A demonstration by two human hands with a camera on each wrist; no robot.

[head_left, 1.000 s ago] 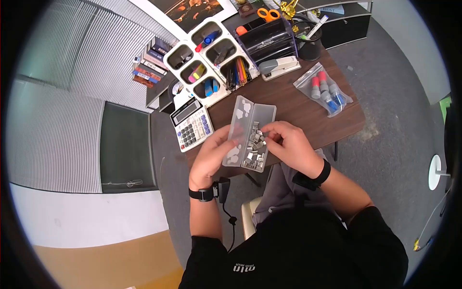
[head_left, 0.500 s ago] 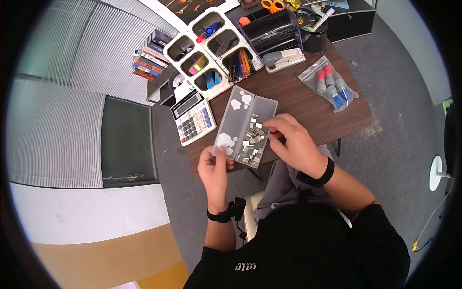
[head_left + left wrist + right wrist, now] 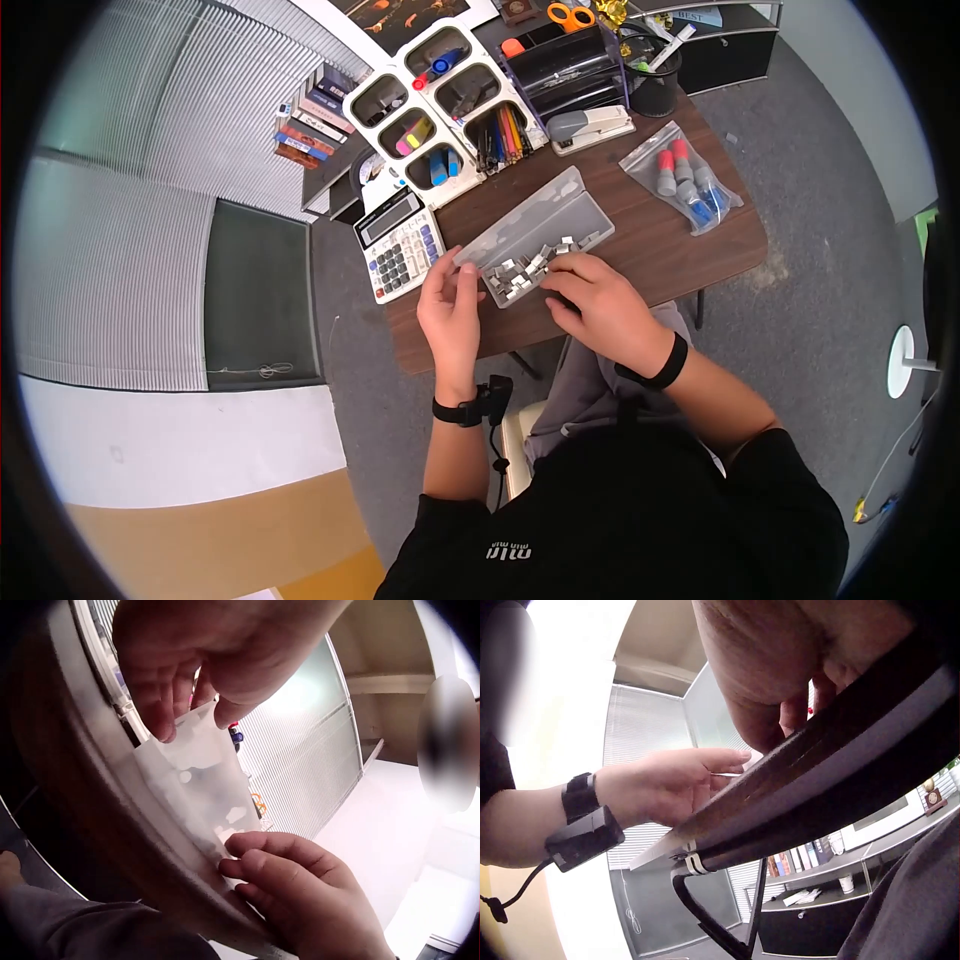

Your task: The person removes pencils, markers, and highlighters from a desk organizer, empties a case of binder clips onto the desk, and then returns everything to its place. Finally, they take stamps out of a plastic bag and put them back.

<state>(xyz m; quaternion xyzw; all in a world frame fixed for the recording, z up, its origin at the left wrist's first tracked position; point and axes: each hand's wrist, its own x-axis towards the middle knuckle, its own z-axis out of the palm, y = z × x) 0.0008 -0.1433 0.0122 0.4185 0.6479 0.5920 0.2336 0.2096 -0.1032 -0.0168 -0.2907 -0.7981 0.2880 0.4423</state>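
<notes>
On the table lies an open, clear plastic case (image 3: 585, 205), with white patches showing on its lid (image 3: 202, 754). Small silver metal pieces (image 3: 518, 273), several of them bent like clips, are heaped toward the case's left end. My left hand (image 3: 450, 315) holds the case at its left corner; the left wrist view shows thumb and fingers around that end. At the near long side, my right hand (image 3: 610, 305) has its curled fingers at the rim beside the metal pieces and its thumb outside. The right fingertips are partly hidden in the head view.
Left of the case stands a calculator (image 3: 402, 250). Behind are a white organizer (image 3: 470, 190) with pens, a stapler (image 3: 590, 130) and a mesh pen cup (image 3: 655, 95). A zip bag (image 3: 690, 190) of red- and blue-marked tubes lies at the right. The table's front edge (image 3: 727, 814) is close below the hands.
The case has turned clockwise, its far end swinging right, and the metal pieces have shifted. The left hand first let go of its earlier grip lower along the lid and took the corner.
</notes>
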